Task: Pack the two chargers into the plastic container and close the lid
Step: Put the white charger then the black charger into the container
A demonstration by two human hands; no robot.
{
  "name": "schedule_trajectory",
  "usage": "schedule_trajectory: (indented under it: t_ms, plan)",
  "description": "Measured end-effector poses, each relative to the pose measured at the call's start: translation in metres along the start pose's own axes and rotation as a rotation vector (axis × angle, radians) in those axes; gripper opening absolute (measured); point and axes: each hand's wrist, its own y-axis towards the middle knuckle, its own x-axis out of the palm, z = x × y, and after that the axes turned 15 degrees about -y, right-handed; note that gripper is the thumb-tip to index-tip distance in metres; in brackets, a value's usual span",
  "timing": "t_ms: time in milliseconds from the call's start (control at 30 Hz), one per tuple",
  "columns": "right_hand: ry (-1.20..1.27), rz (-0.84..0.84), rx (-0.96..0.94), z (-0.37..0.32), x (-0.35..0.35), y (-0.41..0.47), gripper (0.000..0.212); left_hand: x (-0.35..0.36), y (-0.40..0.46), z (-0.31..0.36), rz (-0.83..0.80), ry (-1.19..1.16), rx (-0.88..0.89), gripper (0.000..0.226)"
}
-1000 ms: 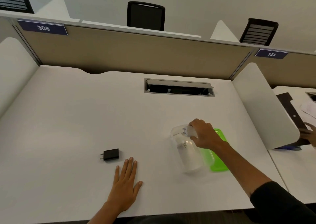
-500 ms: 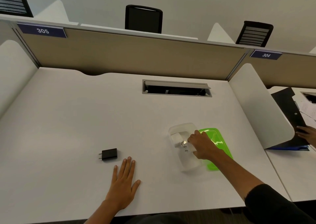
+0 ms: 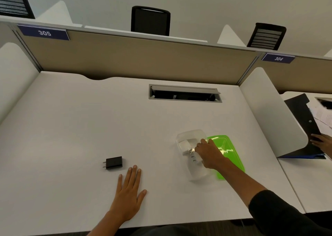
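A clear plastic container [image 3: 197, 175] stands open on the white desk, right of centre. A white charger [image 3: 185, 144] lies inside it at the far end, prongs toward me. My right hand [image 3: 209, 154] reaches into the container, its fingertips closed on the charger's prong end. The green lid [image 3: 228, 149] lies flat on the desk against the container's right side, partly hidden by my right arm. A black charger [image 3: 114, 163] rests on the desk to the left, prongs pointing left. My left hand [image 3: 130, 187] lies flat on the desk just below and right of it, holding nothing.
An open cable slot [image 3: 185, 95] is set into the desk behind the container. A white divider [image 3: 273, 117] bounds the desk on the right, and beyond it another person's hand [image 3: 322, 142] holds a black folder [image 3: 303, 120]. A tan partition runs along the back.
My right hand has carried the white charger down from above the container's far rim to its inside. My left hand and the black charger have stayed put.
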Motion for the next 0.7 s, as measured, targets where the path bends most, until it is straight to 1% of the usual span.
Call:
schedule_trajectory:
  t_ms: [167,233,333,433,500,533,700]
  plan:
    - [0.047,-0.038,0.011,0.011,-0.012,0.005,0.053,0.001,0.0,-0.001,0.0,0.011,0.001,0.082]
    - [0.063,-0.008,0.052,0.017,-0.022,0.01,0.051,0.0,0.0,0.0,-0.004,0.013,-0.002,0.082]
    - [0.118,0.117,0.143,0.02,-0.044,0.021,0.043,-0.001,0.0,0.001,-0.016,0.017,-0.004,0.081]
    - [0.286,0.316,0.203,0.005,-0.071,0.037,0.034,-0.005,-0.001,0.004,-0.021,0.01,-0.007,0.081]
    - [0.42,0.415,0.163,-0.018,-0.09,0.048,0.033,-0.006,-0.001,0.005,-0.029,0.009,-0.011,0.081]
    - [0.473,0.435,0.125,-0.031,-0.1,0.053,0.035,-0.007,-0.001,0.005,-0.033,0.011,-0.012,0.081]
    - [0.629,0.385,-0.092,-0.107,-0.141,0.078,0.05,-0.006,-0.001,0.005,-0.036,0.009,-0.019,0.08]
